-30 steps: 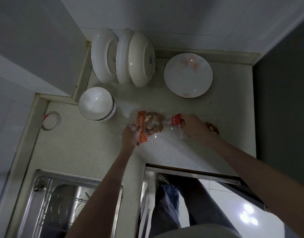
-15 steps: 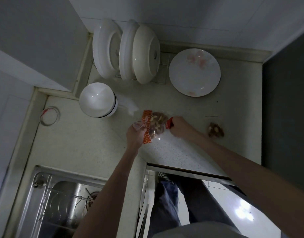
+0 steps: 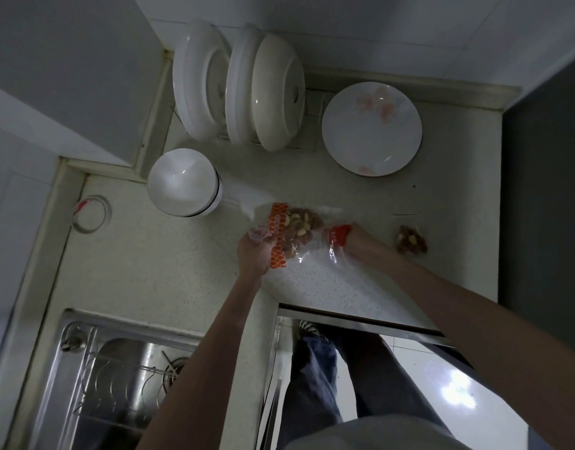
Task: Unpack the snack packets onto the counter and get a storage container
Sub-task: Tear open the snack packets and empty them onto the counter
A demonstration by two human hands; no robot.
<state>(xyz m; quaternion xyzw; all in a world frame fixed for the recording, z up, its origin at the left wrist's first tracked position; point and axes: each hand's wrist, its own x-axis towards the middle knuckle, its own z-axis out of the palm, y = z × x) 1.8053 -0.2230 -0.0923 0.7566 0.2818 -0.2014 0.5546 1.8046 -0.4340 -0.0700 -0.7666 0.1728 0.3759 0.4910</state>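
1. The left hand (image 3: 253,251) grips the orange-patterned end of a clear snack bag (image 3: 299,233), its fingers curled round the plastic.
2. The right hand (image 3: 357,238) pinches the other end of the same bag at its red strip, so the bag is stretched between the two hands just above the counter (image 3: 150,271).
3. Inside the bag a heap of brown and pale snack pieces shows through the clear film — whether they are loose or wrapped cannot be told.
4. A small snack packet (image 3: 411,243) with brownish contents lies on the counter just to the right of the right hand, apart from the bag.
5. A white bowl (image 3: 182,181) sits upside down on the counter to the upper left of the bag, near it but not touching.
6. Behind it, several white dishes (image 3: 237,86) stand on edge in a wire rack by the wall.
7. A flat plate (image 3: 372,128) with faint pink flowers lies to the right of the rack.
8. A steel sink (image 3: 117,378) fills the lower left, with a wire rack inside it.
9. Below the counter edge the person's dark trousers (image 3: 315,375) and one shoe show — the floor beside them shines.
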